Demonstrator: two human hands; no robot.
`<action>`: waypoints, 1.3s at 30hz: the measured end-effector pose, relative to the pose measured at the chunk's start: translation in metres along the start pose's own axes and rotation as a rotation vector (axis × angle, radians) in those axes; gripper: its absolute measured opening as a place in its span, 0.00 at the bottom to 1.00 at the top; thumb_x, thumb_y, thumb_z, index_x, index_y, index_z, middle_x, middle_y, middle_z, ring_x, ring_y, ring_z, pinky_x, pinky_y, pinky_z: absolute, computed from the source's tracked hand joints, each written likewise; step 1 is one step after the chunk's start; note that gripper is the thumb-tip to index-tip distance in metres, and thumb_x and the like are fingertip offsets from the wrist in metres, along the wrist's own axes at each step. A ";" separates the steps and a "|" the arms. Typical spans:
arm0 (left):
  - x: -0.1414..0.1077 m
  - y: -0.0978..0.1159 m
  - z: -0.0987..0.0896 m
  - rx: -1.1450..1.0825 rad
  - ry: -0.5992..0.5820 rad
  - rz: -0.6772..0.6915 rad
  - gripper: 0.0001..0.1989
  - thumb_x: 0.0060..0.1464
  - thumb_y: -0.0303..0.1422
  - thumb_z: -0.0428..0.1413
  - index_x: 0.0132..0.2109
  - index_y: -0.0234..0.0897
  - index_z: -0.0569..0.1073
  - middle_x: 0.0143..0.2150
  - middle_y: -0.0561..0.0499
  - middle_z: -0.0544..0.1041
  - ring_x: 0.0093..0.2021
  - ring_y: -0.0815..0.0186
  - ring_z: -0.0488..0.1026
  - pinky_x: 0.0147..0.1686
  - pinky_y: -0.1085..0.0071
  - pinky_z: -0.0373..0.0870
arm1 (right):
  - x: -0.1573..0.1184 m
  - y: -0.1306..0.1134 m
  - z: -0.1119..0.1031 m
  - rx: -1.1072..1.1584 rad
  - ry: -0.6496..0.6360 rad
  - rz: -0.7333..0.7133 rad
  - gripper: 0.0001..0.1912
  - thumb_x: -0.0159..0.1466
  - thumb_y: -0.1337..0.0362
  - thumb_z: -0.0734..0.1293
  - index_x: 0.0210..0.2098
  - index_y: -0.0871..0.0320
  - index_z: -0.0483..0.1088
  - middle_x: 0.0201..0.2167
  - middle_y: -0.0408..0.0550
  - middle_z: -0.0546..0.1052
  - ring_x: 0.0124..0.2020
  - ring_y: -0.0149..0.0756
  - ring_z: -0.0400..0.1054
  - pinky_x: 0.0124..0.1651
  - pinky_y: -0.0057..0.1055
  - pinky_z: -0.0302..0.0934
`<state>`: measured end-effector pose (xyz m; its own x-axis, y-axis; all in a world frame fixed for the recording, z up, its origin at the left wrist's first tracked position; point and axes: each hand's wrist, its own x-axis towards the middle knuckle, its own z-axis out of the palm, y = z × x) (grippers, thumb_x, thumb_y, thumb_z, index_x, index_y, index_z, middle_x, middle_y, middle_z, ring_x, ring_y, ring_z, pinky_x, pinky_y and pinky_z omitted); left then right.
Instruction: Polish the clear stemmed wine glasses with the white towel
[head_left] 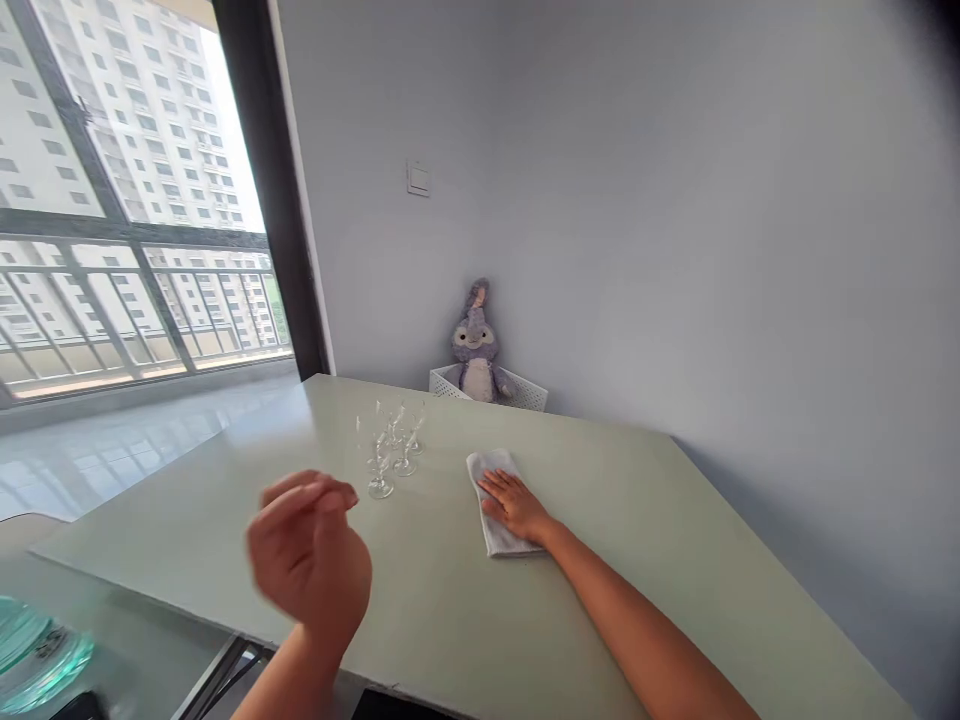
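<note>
My right hand (pixel 514 507) lies flat with its fingers spread on a folded light grey cloth (pixel 504 545) on the table. My left hand (pixel 311 545) is raised over the table's near left part, slightly blurred. Its fingers are curled in and meet the thumb, and nothing shows between them. Several small clear stemmed glasses (pixel 381 486) stand upright in a close group just beyond my left hand, to the left of the cloth. Neither hand touches them.
Both hands work over a pale green-grey table (pixel 600 470). Behind its far edge a purple plush toy (pixel 477 345) sits in a white perforated basket (pixel 529 394) by the wall. A large clear bottle (pixel 41 655) stands low at the left, below the tabletop.
</note>
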<state>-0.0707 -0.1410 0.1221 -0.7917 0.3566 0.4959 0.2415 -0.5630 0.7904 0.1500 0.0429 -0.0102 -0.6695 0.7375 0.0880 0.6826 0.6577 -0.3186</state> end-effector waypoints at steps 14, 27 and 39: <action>0.041 -0.150 0.009 0.244 -0.283 -0.823 0.33 0.33 0.36 0.61 0.51 0.45 0.61 0.44 0.50 0.68 0.28 0.74 0.65 0.27 0.73 0.60 | -0.029 0.105 -0.034 -0.022 0.337 0.595 0.25 0.61 0.55 0.55 0.53 0.63 0.61 0.59 0.58 0.57 0.60 0.50 0.47 0.57 0.46 0.43; -0.008 -0.115 0.049 0.357 -0.673 -0.580 0.20 0.39 0.41 0.57 0.41 0.39 0.68 0.35 0.51 0.70 0.28 0.69 0.66 0.26 0.72 0.61 | -0.053 0.082 -0.034 0.794 0.717 0.539 0.28 0.58 0.42 0.52 0.35 0.59 0.69 0.37 0.53 0.75 0.42 0.44 0.68 0.42 0.41 0.63; -0.050 -0.144 0.128 0.792 -0.906 0.076 0.14 0.53 0.33 0.46 0.48 0.39 0.60 0.46 0.45 0.68 0.43 0.58 0.68 0.37 0.67 0.59 | -0.067 0.058 -0.052 1.654 0.967 0.374 0.24 0.62 0.48 0.51 0.49 0.54 0.63 0.51 0.48 0.69 0.56 0.39 0.58 0.50 0.40 0.61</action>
<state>0.0065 0.0174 0.0296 -0.1559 0.9150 0.3720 0.7989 -0.1047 0.5923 0.2496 0.0394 0.0149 0.1737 0.9841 0.0378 -0.5594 0.1302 -0.8186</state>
